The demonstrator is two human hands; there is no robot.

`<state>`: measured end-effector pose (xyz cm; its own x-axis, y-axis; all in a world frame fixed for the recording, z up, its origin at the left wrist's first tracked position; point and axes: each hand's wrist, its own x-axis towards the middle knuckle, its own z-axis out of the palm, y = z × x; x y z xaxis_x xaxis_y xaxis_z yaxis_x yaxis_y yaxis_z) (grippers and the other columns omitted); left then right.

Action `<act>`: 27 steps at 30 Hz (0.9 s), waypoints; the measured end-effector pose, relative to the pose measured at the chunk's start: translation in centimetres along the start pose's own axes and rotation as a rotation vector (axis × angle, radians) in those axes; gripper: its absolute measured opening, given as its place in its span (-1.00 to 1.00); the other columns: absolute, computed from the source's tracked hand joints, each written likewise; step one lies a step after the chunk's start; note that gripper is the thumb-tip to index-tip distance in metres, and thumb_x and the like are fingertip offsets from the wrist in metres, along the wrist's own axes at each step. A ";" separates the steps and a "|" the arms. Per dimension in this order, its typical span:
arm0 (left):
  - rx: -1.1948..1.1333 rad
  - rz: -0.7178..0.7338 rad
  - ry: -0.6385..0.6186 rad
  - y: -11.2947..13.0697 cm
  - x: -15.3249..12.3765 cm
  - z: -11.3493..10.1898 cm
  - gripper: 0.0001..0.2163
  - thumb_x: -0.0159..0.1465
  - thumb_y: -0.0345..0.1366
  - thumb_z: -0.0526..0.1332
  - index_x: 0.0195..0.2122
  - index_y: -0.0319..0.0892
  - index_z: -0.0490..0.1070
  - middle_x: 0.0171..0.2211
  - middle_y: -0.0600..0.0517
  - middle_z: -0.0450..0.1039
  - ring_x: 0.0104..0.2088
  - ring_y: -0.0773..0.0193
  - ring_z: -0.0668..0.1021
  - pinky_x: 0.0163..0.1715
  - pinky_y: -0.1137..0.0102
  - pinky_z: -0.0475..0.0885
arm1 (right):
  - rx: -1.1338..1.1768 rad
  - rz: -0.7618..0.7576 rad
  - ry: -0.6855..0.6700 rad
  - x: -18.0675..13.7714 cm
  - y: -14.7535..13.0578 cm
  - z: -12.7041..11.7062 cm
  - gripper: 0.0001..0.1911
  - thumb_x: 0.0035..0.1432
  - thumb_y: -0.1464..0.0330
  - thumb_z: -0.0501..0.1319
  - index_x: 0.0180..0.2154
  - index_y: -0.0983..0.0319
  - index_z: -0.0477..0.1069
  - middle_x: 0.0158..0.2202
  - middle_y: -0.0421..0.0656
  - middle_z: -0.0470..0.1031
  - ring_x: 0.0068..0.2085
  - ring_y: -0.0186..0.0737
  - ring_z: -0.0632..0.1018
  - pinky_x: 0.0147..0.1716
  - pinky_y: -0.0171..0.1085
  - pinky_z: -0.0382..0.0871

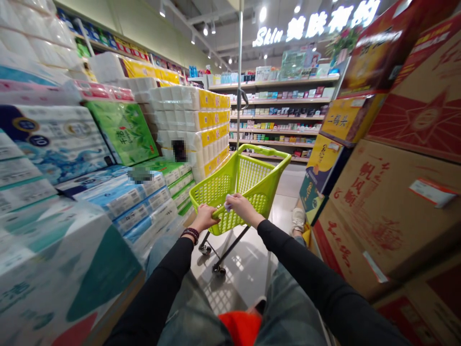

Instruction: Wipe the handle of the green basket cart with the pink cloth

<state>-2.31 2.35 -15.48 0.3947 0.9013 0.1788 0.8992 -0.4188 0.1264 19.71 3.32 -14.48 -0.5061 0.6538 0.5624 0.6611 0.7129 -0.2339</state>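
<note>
In front of me stands a lime-green plastic shopping cart (213, 190) with perforated basket walls, on dark legs with casters. My left hand (204, 217) is closed over the near rim at its left corner, a beaded bracelet at the wrist. Just right of it, my right hand (243, 207) is closed around a small crumpled whitish wipe (227, 203), held at the same near rim. The exact material of the wipe is too small to tell. The cart's handle (264, 152) is on the far side.
Packs of toilet rolls (176, 122) and tissue packs (126, 127) are stacked along the left. Cardboard cartons (389, 211) rise close on the right. Behind the cart are a metal pole (240, 57) and shelves of small boxes (281, 101). A shoe (298, 220) is beside the cartons.
</note>
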 end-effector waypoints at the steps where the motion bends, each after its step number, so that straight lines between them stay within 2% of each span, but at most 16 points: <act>1: -0.003 0.003 0.001 -0.1 -0.1 -0.1 -0.80 0.18 -0.09 0.39 -0.31 -0.10 0.62 -0.24 -0.04 0.69 -0.07 0.00 0.61 0.15 0.15 0.28 | -0.007 0.052 0.015 0.0 0.6 -0.6 -0.76 0.29 0.64 0.25 -0.35 0.22 0.51 -0.28 -0.18 0.60 -0.18 -0.24 0.47 -0.10 -0.33 0.34; 4: -0.002 0.003 0.001 0.0 -0.3 -0.4 -0.81 0.19 -0.09 0.38 -0.31 -0.09 0.62 -0.24 -0.04 0.69 -0.08 0.01 0.61 0.15 0.16 0.29 | -0.064 0.192 0.033 0.1 1.4 -1.7 -0.78 0.27 0.61 0.27 -0.36 0.22 0.52 -0.29 -0.17 0.58 -0.17 -0.22 0.47 -0.13 -0.33 0.33; 6: 0.009 -0.003 -0.002 0.2 -0.3 -0.6 -0.82 0.18 -0.10 0.39 -0.32 -0.08 0.62 -0.24 -0.04 0.69 -0.07 0.00 0.61 0.14 0.16 0.29 | -0.104 0.211 0.009 0.2 0.7 -1.6 -0.80 0.29 0.58 0.29 -0.37 0.21 0.52 -0.30 -0.16 0.57 -0.16 -0.19 0.46 -0.17 -0.32 0.32; 11: 0.026 -0.013 -0.016 0.2 -0.3 -1.0 -0.85 0.16 -0.13 0.39 -0.34 -0.08 0.61 -0.26 -0.03 0.68 -0.09 0.01 0.63 0.10 0.19 0.33 | -0.127 0.018 -0.092 0.8 -2.9 0.6 -0.88 0.32 0.50 0.30 -0.29 0.22 0.54 -0.24 -0.14 0.59 -0.16 -0.18 0.47 -0.17 -0.31 0.31; 15: 0.013 0.006 -0.025 -0.3 -0.5 -1.2 -0.85 0.16 -0.14 0.39 -0.33 -0.08 0.62 -0.26 -0.03 0.68 -0.09 0.01 0.63 0.11 0.18 0.34 | -0.074 -0.049 -0.111 1.0 -3.1 0.5 -0.88 0.31 0.53 0.30 -0.27 0.22 0.55 -0.22 -0.15 0.63 -0.20 -0.22 0.47 -0.11 -0.31 0.33; 17: 0.008 0.008 -0.028 -0.6 -0.5 -1.2 -0.85 0.16 -0.14 0.40 -0.34 -0.09 0.62 -0.25 -0.03 0.68 -0.07 0.00 0.62 0.12 0.18 0.33 | -0.051 0.004 -0.101 1.0 -2.1 -0.4 -0.84 0.30 0.56 0.29 -0.31 0.22 0.54 -0.28 -0.17 0.62 -0.22 -0.23 0.47 -0.10 -0.32 0.33; 22: -0.002 -0.001 -0.019 -1.0 -0.4 -1.0 -0.84 0.17 -0.13 0.40 -0.33 -0.09 0.62 -0.22 -0.04 0.69 -0.05 0.01 0.61 0.17 0.16 0.30 | -0.079 0.217 -0.046 0.7 -0.2 -2.0 -0.80 0.27 0.60 0.26 -0.33 0.22 0.54 -0.33 -0.17 0.60 -0.16 -0.19 0.48 -0.22 -0.34 0.31; 24: -0.001 -0.003 -0.024 -1.0 -0.2 -0.9 -0.84 0.16 -0.13 0.40 -0.33 -0.08 0.62 -0.21 -0.03 0.69 -0.05 0.02 0.61 0.17 0.17 0.30 | -0.125 0.227 -0.035 0.7 -0.8 -1.6 -0.81 0.29 0.57 0.26 -0.34 0.21 0.53 -0.33 -0.15 0.58 -0.17 -0.18 0.47 -0.22 -0.33 0.30; 27: 0.007 -0.004 -0.031 -1.1 -0.2 -1.0 -0.84 0.15 -0.12 0.41 -0.35 -0.08 0.61 -0.22 -0.03 0.69 -0.06 0.01 0.62 0.15 0.18 0.32 | -0.164 0.164 -0.035 1.0 -2.2 -0.2 -0.83 0.31 0.53 0.28 -0.35 0.21 0.52 -0.28 -0.13 0.58 -0.16 -0.17 0.46 -0.17 -0.31 0.32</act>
<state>-3.53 2.55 -14.68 0.3967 0.9059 0.1480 0.9020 -0.4147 0.1201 17.82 2.35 -13.24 -0.4014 0.7682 0.4987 0.8157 0.5475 -0.1868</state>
